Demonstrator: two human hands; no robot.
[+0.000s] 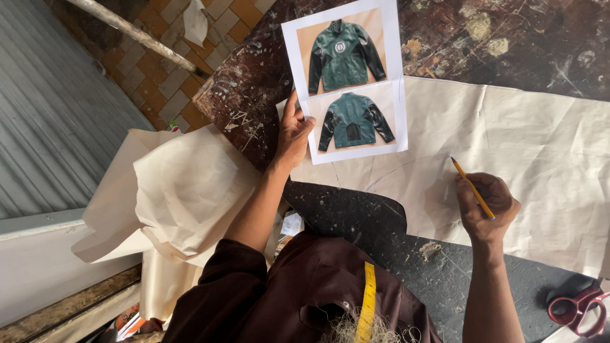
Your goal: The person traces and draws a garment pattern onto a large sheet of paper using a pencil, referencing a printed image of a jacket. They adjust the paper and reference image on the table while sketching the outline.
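A dark, worn wooden worktable with many paint stains and scratches carries everything. A large sheet of cream pattern paper lies flat across its middle, and one end hangs over the left edge in loose folds. A black curved piece of material lies on the near part of the table, just below the paper. A pair of scissors with dark red handles rests at the near right corner.
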